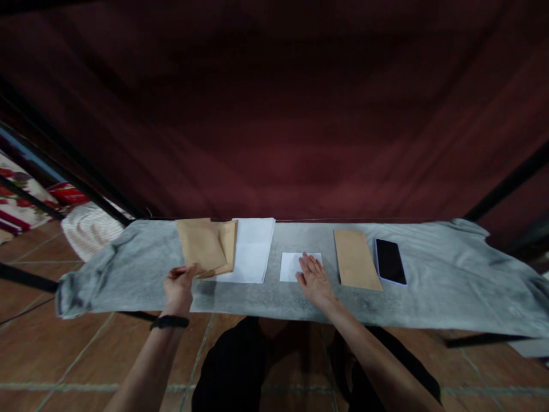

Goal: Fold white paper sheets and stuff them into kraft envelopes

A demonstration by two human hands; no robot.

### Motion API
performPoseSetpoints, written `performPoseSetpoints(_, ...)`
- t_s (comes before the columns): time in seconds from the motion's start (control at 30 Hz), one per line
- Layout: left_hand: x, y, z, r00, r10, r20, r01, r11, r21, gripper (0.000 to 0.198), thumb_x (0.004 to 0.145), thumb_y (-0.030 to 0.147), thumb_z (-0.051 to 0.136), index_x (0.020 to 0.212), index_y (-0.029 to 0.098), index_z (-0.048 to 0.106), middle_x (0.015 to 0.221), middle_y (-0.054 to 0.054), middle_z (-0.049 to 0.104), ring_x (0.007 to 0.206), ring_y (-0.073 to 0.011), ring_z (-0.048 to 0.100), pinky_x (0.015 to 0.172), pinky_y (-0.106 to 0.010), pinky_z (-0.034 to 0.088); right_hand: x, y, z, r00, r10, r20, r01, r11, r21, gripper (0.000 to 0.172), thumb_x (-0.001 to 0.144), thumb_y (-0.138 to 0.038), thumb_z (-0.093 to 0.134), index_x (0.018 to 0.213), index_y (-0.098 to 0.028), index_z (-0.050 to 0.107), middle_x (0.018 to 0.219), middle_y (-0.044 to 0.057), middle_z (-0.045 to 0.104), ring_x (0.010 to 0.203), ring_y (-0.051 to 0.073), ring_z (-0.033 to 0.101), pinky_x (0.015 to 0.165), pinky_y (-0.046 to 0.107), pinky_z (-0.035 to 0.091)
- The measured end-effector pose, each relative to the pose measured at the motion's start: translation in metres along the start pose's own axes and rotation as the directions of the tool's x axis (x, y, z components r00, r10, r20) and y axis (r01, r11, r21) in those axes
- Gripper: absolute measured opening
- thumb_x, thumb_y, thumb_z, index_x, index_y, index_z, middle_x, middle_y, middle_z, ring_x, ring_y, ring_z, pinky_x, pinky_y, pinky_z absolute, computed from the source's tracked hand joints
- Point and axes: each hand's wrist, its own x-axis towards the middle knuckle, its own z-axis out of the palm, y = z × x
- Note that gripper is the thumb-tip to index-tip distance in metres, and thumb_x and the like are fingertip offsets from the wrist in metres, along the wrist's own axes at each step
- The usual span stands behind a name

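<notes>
My left hand [179, 284] pinches the near corner of the top brown envelope [201, 246] of a small brown stack at the table's left. That stack partly covers a pile of white sheets [253, 249]. My right hand [314, 276] lies flat with fingers stretched out on a small folded white paper [292, 265] in the middle. A single brown envelope [355, 258] lies just right of that hand, and a black phone [390, 261] lies face up beside it.
The table is narrow and covered with a grey cloth [450, 274] that hangs over the ends. A dark red curtain [274, 114] hangs right behind it. Black metal bars [64, 171] slant at both sides. Patterned fabric [26, 200] lies on the tiled floor at left.
</notes>
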Motion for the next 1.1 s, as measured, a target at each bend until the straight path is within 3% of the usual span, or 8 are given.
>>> performPoseSetpoints(0.13,-0.048,0.008,0.027,0.970,-0.139,0.200,0.177,0.966,-0.189,0.035,0.054,0.021,0.083,0.066,0.018,0.051,0.061,0.007,0.058,0.054,-0.0073,0.053,0.051,-0.018,0.037,0.006,-0.012,0.000,0.999,0.041,0.005,-0.039,0.902,0.429,0.052,0.094,-0.041,0.051,0.142,-0.019,0.054,0.153,0.011,0.047,0.144,0.025,0.039,0.122,0.046,0.028)
performPoseSetpoints(0.27,-0.126,-0.006,0.077,0.843,-0.277,0.461,0.456,0.822,-0.340,0.037,0.051,0.016,0.088,0.068,0.019,0.055,0.067,0.005,0.065,0.060,-0.0087,0.062,0.054,-0.019,0.044,0.009,-0.029,0.001,0.962,0.182,0.205,-0.267,0.444,0.855,0.055,0.083,-0.060,0.064,0.127,-0.027,0.065,0.136,0.008,0.064,0.127,0.027,0.058,0.111,0.047,0.043)
performPoseSetpoints(0.4,-0.187,-0.027,0.111,0.723,-0.297,0.625,0.608,0.702,-0.370,0.040,0.051,0.015,0.092,0.068,0.019,0.056,0.068,0.006,0.067,0.064,-0.0097,0.066,0.063,-0.021,0.052,0.011,-0.034,-0.007,0.937,0.206,0.281,-0.306,0.098,0.947,0.052,0.071,-0.062,0.076,0.105,-0.023,0.071,0.109,0.007,0.074,0.097,0.025,0.070,0.091,0.043,0.055)
performPoseSetpoints(0.77,-0.200,-0.037,0.116,0.515,-0.411,0.753,0.722,0.681,-0.123,0.032,0.057,0.023,0.093,0.068,0.018,0.063,0.068,0.002,0.069,0.062,-0.0109,0.067,0.069,-0.025,0.056,0.030,-0.007,-0.020,0.913,0.281,0.297,-0.333,0.092,0.938,0.031,0.064,-0.037,0.070,0.089,-0.020,0.070,0.080,0.002,0.077,0.075,0.022,0.073,0.071,0.035,0.059)
performPoseSetpoints(0.87,-0.206,-0.037,0.108,0.404,-0.341,0.849,0.533,0.842,0.084,0.031,0.069,0.040,0.086,0.071,0.017,0.065,0.066,-0.002,0.067,0.058,-0.0129,0.065,0.057,-0.023,0.051,0.033,-0.002,-0.021,0.901,0.321,0.292,-0.361,0.180,0.915,0.027,0.065,-0.039,0.066,0.084,-0.020,0.067,0.071,0.000,0.073,0.064,0.020,0.069,0.061,0.031,0.057)
performPoseSetpoints(0.97,-0.202,-0.023,0.105,0.358,-0.044,0.933,-0.051,0.996,0.067,0.029,0.080,0.047,0.074,0.076,0.019,0.067,0.070,-0.005,0.068,0.067,-0.0196,0.067,0.063,-0.030,0.053,0.037,0.006,-0.023,0.904,0.346,0.252,-0.358,0.288,0.888,0.023,0.066,-0.039,0.066,0.081,-0.022,0.064,0.063,-0.002,0.069,0.054,0.016,0.063,0.052,0.028,0.054)
performPoseSetpoints(1.0,-0.197,-0.015,0.107,0.360,0.118,0.926,-0.304,0.953,-0.003,0.024,0.082,0.044,0.073,0.084,0.020,0.069,0.085,-0.008,0.072,0.083,-0.0233,0.070,0.076,-0.035,0.055,0.038,0.008,-0.024,0.906,0.350,0.239,-0.354,0.313,0.881,0.022,0.067,-0.039,0.066,0.081,-0.022,0.064,0.063,-0.003,0.068,0.052,0.015,0.061,0.050,0.027,0.052)
performPoseSetpoints(1.1,-0.172,0.009,0.117,0.093,0.382,0.919,-0.828,0.542,-0.142,0.068,0.076,0.038,0.080,0.138,0.029,0.055,0.154,-0.012,0.044,0.143,-0.0347,0.037,0.116,-0.056,0.029,0.040,0.014,-0.033,0.932,0.294,0.213,-0.317,0.373,0.872,0.024,0.070,-0.041,0.067,0.086,-0.023,0.066,0.068,-0.003,0.070,0.056,0.016,0.062,0.050,0.026,0.051)
